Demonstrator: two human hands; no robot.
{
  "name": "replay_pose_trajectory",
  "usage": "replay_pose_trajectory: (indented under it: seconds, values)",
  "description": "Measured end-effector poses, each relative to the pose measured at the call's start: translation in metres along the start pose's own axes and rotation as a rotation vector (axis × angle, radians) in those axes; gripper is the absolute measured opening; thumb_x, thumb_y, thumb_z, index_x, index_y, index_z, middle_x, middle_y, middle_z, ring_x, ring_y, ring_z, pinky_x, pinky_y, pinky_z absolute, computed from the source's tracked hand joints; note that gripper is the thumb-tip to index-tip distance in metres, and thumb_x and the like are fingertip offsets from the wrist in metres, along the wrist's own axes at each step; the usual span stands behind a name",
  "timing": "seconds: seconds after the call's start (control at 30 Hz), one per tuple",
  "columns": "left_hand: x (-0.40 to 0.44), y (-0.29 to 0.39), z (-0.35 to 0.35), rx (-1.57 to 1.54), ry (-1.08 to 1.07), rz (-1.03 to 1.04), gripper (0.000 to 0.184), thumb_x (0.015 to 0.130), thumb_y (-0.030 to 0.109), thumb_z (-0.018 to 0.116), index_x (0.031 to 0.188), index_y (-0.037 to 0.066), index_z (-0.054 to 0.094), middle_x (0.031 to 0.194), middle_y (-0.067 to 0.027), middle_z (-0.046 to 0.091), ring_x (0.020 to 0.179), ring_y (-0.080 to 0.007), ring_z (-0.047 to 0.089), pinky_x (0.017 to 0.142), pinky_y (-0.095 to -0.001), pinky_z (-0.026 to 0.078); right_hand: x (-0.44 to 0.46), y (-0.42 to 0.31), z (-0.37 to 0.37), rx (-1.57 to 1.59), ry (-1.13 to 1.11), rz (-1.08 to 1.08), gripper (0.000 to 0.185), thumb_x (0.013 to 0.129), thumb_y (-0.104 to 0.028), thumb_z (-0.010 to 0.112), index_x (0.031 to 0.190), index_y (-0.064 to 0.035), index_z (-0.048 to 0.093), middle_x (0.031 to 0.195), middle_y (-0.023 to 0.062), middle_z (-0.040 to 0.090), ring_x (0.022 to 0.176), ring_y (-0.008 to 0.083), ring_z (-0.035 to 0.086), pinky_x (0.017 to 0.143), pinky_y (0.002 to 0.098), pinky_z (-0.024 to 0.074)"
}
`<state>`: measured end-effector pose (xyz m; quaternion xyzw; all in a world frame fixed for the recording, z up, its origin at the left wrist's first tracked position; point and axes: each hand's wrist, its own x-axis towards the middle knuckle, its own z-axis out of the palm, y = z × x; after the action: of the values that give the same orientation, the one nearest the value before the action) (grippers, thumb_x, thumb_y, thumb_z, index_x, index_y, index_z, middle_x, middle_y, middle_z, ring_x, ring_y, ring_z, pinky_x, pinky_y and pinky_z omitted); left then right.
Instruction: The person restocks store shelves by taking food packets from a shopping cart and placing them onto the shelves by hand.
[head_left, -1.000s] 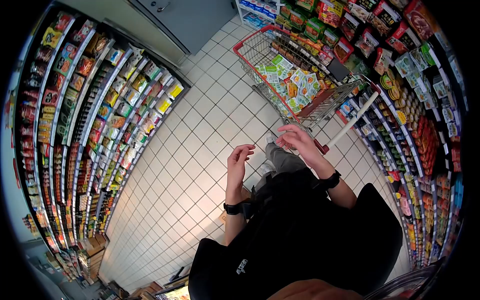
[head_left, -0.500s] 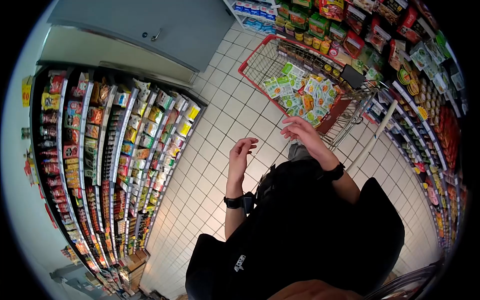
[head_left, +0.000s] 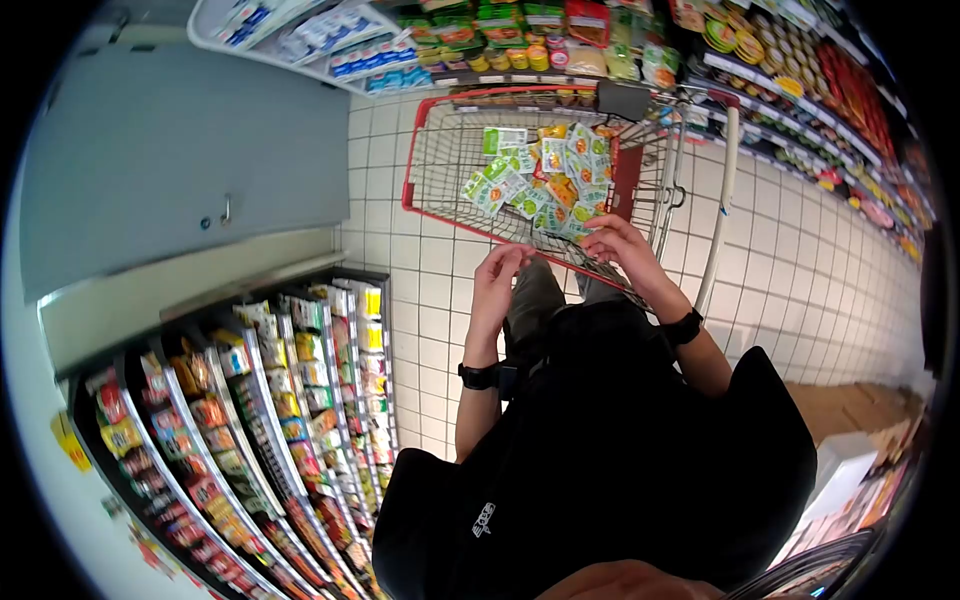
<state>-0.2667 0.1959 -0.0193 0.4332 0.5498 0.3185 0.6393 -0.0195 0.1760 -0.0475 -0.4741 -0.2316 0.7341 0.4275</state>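
My left hand [head_left: 496, 284] is at the near red rim of a wire shopping cart [head_left: 421, 150]. Its fingers are curled together; I cannot tell whether they touch the rim or hold anything. To its right, my right hand [head_left: 630, 258] reaches over the same side, fingers bent but apart, with nothing seen in them. Just beyond its fingertips, inside the cart, lies a loose pile of flat green-and-white packets [head_left: 551, 157], a few with orange on them. The cart's pale handle [head_left: 722, 195] stands at the right.
A shelf of packaged snacks [head_left: 305, 375] stands at the left, below a grey door [head_left: 150, 150]. Behind the cart runs a stocked shelf [head_left: 560, 60] of packets and jars, continuing right. A white rack [head_left: 340, 30] is at top left. Cardboard boxes [head_left: 850, 408] sit at the right.
My view has turned, and the cart now lies straight before me, closer to my body. Both hands have come over its near side. My left hand's fingers have drawn together.
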Motion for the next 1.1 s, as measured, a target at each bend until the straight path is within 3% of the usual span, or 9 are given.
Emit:
replay_pose_trajectory:
  seconds: [0.17, 0.3, 0.5, 0.53, 0.77, 0.93, 1.03, 1.07, 1.1]
  values:
    - [0.068, 0.003, 0.001, 0.047, -0.165, -0.048, 0.024, 0.099, 0.024, 0.053, 0.106, 0.006, 0.067, 0.105, -0.0028, 0.069, 0.093, -0.0121, 0.061, 0.084, -0.0270, 0.043, 0.015, 0.009, -0.008, 0.077, 0.200, 0.007, 0.023, 0.099, -0.010, 0.044, 0.117, -0.0060, 0.058, 0.098, 0.0060, 0.067, 0.087, 0.0097, 0.061, 0.080, 0.0232, 0.0485]
    - [0.131, -0.016, 0.004, 0.097, -0.303, -0.048, 0.019, 0.100, 0.013, 0.052, 0.105, -0.001, 0.063, 0.102, -0.0083, 0.068, 0.095, -0.0154, 0.063, 0.087, -0.0285, 0.049, 0.037, 0.016, -0.011, 0.331, 0.296, -0.013, 0.023, 0.098, -0.017, 0.048, 0.115, -0.0059, 0.059, 0.098, 0.0059, 0.069, 0.086, 0.0104, 0.061, 0.080, 0.0249, 0.0473]
    - [0.234, -0.078, 0.007, 0.219, -0.481, -0.112, 0.018, 0.096, 0.012, 0.052, 0.100, -0.002, 0.063, 0.097, -0.0088, 0.069, 0.082, -0.0170, 0.065, 0.076, -0.0293, 0.051, 0.094, 0.043, -0.034, 0.584, 0.397, -0.020, 0.029, 0.100, -0.022, 0.047, 0.117, -0.0008, 0.058, 0.103, 0.0049, 0.064, 0.092, 0.0123, 0.059, 0.082, 0.0242, 0.0476]
    - [0.251, -0.087, 0.008, 0.227, -0.490, -0.132, 0.019, 0.095, 0.015, 0.053, 0.103, 0.002, 0.064, 0.098, -0.0067, 0.070, 0.082, -0.0150, 0.065, 0.072, -0.0260, 0.046, 0.103, 0.047, -0.038, 0.627, 0.417, -0.034, 0.030, 0.100, -0.022, 0.047, 0.117, -0.0007, 0.057, 0.104, 0.0054, 0.064, 0.092, 0.0129, 0.060, 0.083, 0.0246, 0.0477]
    - [0.346, -0.147, 0.033, 0.237, -0.385, -0.304, 0.021, 0.094, 0.016, 0.052, 0.099, 0.001, 0.065, 0.093, -0.0075, 0.070, 0.076, -0.0160, 0.067, 0.063, -0.0279, 0.048, 0.161, 0.083, -0.071, 0.769, 0.515, -0.097, 0.031, 0.100, -0.024, 0.044, 0.116, 0.0009, 0.054, 0.104, 0.0066, 0.064, 0.088, 0.0151, 0.060, 0.083, 0.0279, 0.0488]
    - [0.390, -0.173, 0.055, 0.516, -0.328, -0.265, 0.019, 0.092, 0.018, 0.056, 0.095, 0.002, 0.066, 0.087, -0.0126, 0.069, 0.072, -0.0199, 0.067, 0.065, -0.0351, 0.051, 0.178, 0.115, -0.078, 0.859, 0.657, -0.014, 0.030, 0.099, -0.023, 0.045, 0.115, 0.0005, 0.055, 0.104, 0.0077, 0.064, 0.086, 0.0152, 0.060, 0.080, 0.0278, 0.0488]
    - [0.403, -0.185, 0.066, 0.751, -0.279, -0.224, 0.027, 0.093, 0.026, 0.057, 0.089, 0.001, 0.065, 0.082, -0.0154, 0.068, 0.071, -0.0307, 0.065, 0.067, -0.0445, 0.051, 0.177, 0.125, -0.068, 0.921, 0.671, 0.005, 0.028, 0.097, -0.021, 0.047, 0.114, 0.0000, 0.057, 0.104, 0.0077, 0.064, 0.086, 0.0151, 0.060, 0.079, 0.0278, 0.0486]
    - [0.413, -0.186, 0.072, 0.900, -0.379, -0.319, 0.029, 0.094, 0.028, 0.056, 0.090, 0.000, 0.064, 0.083, -0.0174, 0.067, 0.074, -0.0360, 0.064, 0.068, -0.0466, 0.050, 0.175, 0.123, -0.062, 0.934, 0.695, 0.016, 0.029, 0.097, -0.021, 0.047, 0.115, 0.0000, 0.056, 0.103, 0.0069, 0.064, 0.087, 0.0150, 0.060, 0.079, 0.0275, 0.0484]
    - [0.416, -0.189, 0.075, 0.971, -0.419, -0.234, 0.027, 0.094, 0.025, 0.057, 0.091, 0.000, 0.063, 0.087, -0.0209, 0.067, 0.077, -0.0391, 0.063, 0.068, -0.0462, 0.049, 0.173, 0.125, -0.060, 0.947, 0.718, 0.026, 0.029, 0.097, -0.021, 0.048, 0.115, 0.0000, 0.056, 0.103, 0.0062, 0.063, 0.087, 0.0149, 0.060, 0.079, 0.0273, 0.0483]
